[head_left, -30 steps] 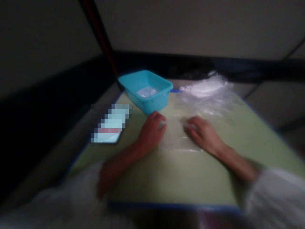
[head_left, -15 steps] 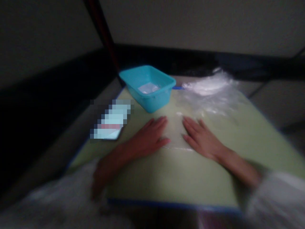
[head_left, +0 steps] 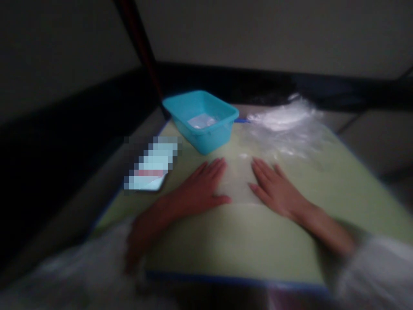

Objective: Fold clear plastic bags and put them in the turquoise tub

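Observation:
A clear plastic sheet or bag (head_left: 240,183) lies flat on the pale green tabletop (head_left: 232,245); which of the two it is I cannot tell. My left hand (head_left: 204,185) rests on its left side, palm down, with thumb and fingers stretched out. On the right side my right hand (head_left: 274,185) lies flat as well, fingers pointing forward and thumb apart. Neither hand grips anything. Between them the see-through plastic shows a faint near edge and a bright glint at its far edge.
A turquoise plastic basin (head_left: 211,140) holding pale flat pieces stands beyond my left hand. Crumpled clear plastic bags (head_left: 287,122) are heaped at the back right. A phone with a lit screen (head_left: 151,183), partly pixelated, lies on the left. The table has a blue edge (head_left: 226,277).
My right hand has slid slightly to the right, and its fingers are a little more spread. My left thumb has moved slightly nearer to me. The basin, phone and bag heap stay in place.

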### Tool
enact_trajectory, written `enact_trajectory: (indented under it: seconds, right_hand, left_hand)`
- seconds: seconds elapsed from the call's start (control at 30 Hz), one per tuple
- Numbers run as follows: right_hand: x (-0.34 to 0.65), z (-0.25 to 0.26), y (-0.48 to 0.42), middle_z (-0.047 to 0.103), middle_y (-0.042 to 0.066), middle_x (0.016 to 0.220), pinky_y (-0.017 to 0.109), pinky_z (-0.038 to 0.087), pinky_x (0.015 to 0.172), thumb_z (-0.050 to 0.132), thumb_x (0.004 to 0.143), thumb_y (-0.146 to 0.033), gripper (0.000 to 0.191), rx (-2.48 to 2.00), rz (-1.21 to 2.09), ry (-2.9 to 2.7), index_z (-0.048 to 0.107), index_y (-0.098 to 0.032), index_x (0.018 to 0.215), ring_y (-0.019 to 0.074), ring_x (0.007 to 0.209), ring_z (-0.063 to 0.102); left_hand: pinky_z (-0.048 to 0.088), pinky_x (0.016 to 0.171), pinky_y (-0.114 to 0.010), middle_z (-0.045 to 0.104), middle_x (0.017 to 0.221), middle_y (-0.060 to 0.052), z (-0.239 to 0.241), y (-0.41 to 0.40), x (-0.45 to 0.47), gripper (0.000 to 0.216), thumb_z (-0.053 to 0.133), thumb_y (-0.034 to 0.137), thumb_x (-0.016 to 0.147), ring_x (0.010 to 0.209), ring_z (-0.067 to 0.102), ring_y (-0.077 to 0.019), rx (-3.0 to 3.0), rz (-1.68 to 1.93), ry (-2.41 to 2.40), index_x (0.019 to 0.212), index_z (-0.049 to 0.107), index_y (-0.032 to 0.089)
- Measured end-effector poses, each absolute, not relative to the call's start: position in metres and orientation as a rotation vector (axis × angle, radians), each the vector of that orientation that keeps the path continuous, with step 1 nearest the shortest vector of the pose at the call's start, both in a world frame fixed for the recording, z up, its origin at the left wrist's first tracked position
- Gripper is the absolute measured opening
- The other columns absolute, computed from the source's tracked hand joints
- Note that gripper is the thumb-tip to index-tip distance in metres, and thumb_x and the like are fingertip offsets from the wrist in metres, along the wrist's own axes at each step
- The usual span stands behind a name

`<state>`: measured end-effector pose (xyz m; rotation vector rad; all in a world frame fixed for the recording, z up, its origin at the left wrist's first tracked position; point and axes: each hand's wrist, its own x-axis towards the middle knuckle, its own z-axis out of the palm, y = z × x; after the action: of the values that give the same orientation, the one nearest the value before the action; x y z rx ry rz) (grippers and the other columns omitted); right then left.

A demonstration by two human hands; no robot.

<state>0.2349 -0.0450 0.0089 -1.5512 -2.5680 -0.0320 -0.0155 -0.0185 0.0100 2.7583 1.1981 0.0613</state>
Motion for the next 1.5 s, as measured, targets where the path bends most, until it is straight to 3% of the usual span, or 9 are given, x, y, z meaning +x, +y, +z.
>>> enact_trajectory:
  seconds: [0.13, 0.3, 0.37, 0.83, 1.17, 1.33, 1.5]
  right_hand:
    - [0.235, 0.015, -0.046, 0.025, 0.019, 0.150, 0.051, 0.018, 0.111, 0.020, 0.095, -0.047, 0.065, -1.565, -0.045, -2.543, 0.027, -0.004, 0.144, 0.0266, 0.139, 0.021]
    - [0.229, 0.018, -0.046, 0.025, 0.020, 0.150, 0.046, 0.019, 0.112, 0.023, 0.096, -0.041, 0.061, -1.505, -0.055, -2.516, 0.030, -0.002, 0.142, 0.0260, 0.139, 0.021]
    - [0.226, 0.013, -0.046, 0.025, 0.020, 0.149, 0.045, 0.021, 0.112, 0.024, 0.095, -0.040, 0.061, -1.462, -0.039, -2.549, 0.030, -0.001, 0.142, 0.0265, 0.139, 0.021]
    - [0.237, -0.002, -0.040, 0.027, 0.021, 0.148, 0.045, 0.023, 0.111, 0.022, 0.092, -0.060, 0.078, -1.571, -0.024, -2.507, 0.031, 0.000, 0.142, 0.0286, 0.139, 0.021]
    - [0.271, 0.014, -0.044, 0.025, 0.021, 0.149, 0.046, 0.022, 0.111, 0.020, 0.094, -0.056, 0.073, -1.641, 0.060, -2.455, 0.029, -0.002, 0.143, 0.0273, 0.138, 0.022]
    - [0.278, 0.014, -0.051, 0.023, 0.020, 0.149, 0.044, 0.020, 0.112, 0.019, 0.093, -0.058, 0.077, -1.579, 0.116, -2.581, 0.027, 0.000, 0.143, 0.0261, 0.139, 0.021]
    - [0.275, 0.009, -0.048, 0.022, 0.019, 0.150, 0.047, 0.016, 0.113, 0.019, 0.093, -0.060, 0.078, -1.579, 0.128, -2.565, 0.023, -0.003, 0.145, 0.0257, 0.139, 0.018]
  left_hand:
    - [0.014, 0.115, -0.042, 0.013, 0.153, -0.019, 0.013, -0.020, -0.013, 0.089, 0.046, 0.062, 0.082, 0.142, 0.010, -0.0274, 2.780, 0.142, 1.174, 0.145, 0.015, 0.006]
    - [0.021, 0.115, -0.037, 0.024, 0.151, -0.016, 0.018, -0.027, 0.013, 0.056, 0.030, 0.039, 0.095, 0.142, 0.017, -0.0207, 2.793, 0.484, 1.095, 0.141, 0.028, 0.007]
    - [0.022, 0.115, -0.037, 0.027, 0.150, -0.016, 0.015, -0.028, 0.023, 0.052, 0.030, 0.034, 0.096, 0.141, 0.019, -0.0201, 2.812, 0.532, 1.025, 0.140, 0.030, 0.007]
    - [0.018, 0.112, -0.048, 0.024, 0.152, -0.013, 0.004, -0.027, 0.028, 0.058, 0.037, 0.044, 0.092, 0.140, 0.018, -0.0327, 2.867, 0.337, 1.114, 0.140, 0.035, 0.011]
    - [0.022, 0.114, -0.041, 0.023, 0.150, -0.020, 0.006, -0.026, 0.020, 0.059, 0.034, 0.038, 0.093, 0.141, 0.017, -0.0258, 2.697, 0.420, 1.256, 0.140, 0.028, 0.002]
    - [0.024, 0.113, -0.043, 0.022, 0.148, -0.026, 0.005, -0.025, 0.010, 0.066, 0.032, 0.041, 0.093, 0.140, 0.020, -0.0288, 2.652, 0.333, 1.392, 0.140, 0.022, -0.004]
    - [0.022, 0.113, -0.042, 0.021, 0.148, -0.026, 0.006, -0.022, 0.010, 0.068, 0.035, 0.042, 0.092, 0.140, 0.019, -0.0297, 2.681, 0.278, 1.404, 0.140, 0.022, -0.005]
